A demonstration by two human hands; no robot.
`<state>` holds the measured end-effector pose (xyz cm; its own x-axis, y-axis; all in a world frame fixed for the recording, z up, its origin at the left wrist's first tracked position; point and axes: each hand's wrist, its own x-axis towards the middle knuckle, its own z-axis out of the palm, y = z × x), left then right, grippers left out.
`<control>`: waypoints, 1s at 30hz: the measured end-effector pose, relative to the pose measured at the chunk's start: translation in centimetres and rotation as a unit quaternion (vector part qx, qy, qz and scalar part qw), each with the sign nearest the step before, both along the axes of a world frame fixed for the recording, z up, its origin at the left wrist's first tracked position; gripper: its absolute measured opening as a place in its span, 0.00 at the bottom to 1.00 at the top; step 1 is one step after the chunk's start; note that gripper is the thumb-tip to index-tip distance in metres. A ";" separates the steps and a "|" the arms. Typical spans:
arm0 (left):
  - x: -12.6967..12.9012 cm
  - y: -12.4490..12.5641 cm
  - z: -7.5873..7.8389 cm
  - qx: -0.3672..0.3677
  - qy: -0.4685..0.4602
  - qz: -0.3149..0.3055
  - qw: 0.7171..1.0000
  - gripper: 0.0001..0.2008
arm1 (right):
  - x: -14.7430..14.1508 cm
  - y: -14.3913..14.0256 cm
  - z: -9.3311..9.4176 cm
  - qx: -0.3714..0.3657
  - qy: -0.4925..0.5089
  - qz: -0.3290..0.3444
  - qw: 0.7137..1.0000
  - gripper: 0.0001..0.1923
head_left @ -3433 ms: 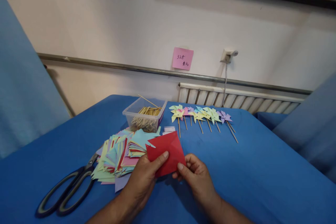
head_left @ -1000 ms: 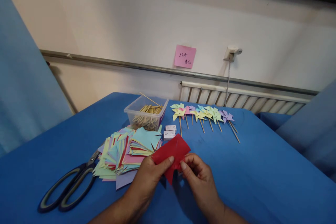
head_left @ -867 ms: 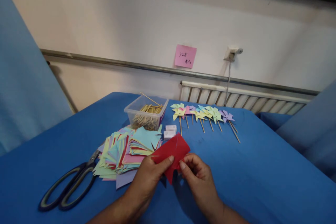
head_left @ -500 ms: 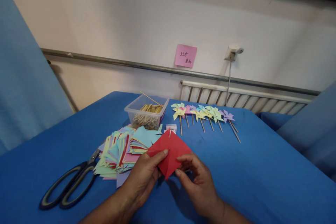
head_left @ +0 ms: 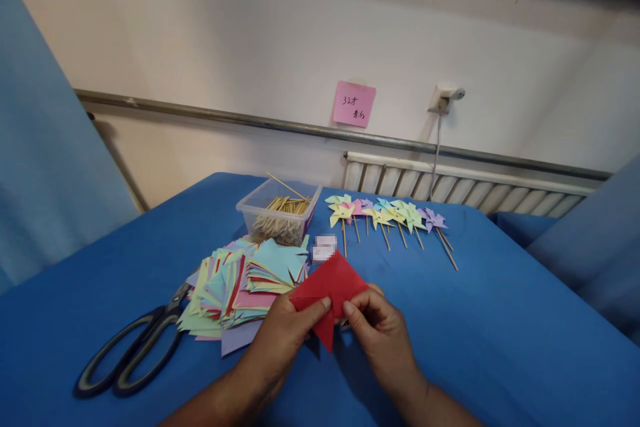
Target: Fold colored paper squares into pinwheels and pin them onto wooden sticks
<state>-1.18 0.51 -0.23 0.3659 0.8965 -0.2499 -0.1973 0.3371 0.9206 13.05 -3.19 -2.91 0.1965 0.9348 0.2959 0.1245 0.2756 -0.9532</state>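
Fingers (head_left: 325, 304) pinching red paper (head_left: 330, 287), tub (head_left: 277, 210) – sticks (head_left: 285, 208)

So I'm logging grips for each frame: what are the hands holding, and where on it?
Both hold one red paper: left hand pinches its lower left edge, right hand its lower right edge.

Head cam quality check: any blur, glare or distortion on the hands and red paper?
Head view: even, soft light, no glare; left hand, right hand and red paper are sharp, with faint shadows on the blue table. A small pixelated patch sits behind the paper. The wall rail bows slightly, suggesting wide-angle distortion.
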 end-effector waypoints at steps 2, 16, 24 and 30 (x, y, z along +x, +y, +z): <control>0.0 0.0 -0.1 0.002 0.005 -0.005 1.000 0.09 | 0.0 0.1 -0.2 -0.003 0.003 -0.003 1.000 0.11; 0.3 0.0 0.0 0.039 0.039 -0.003 0.998 0.07 | -0.1 0.1 -0.8 -0.035 0.015 -0.007 0.999 0.12; 0.1 0.0 0.2 0.052 0.051 -0.006 0.997 0.09 | 0.0 -0.3 0.0 -0.009 -0.014 -0.026 1.000 0.08; -0.6 0.4 1.2 0.024 0.069 -0.013 0.997 0.06 | 2.0 0.5 0.4 -0.038 0.094 -0.083 0.991 0.18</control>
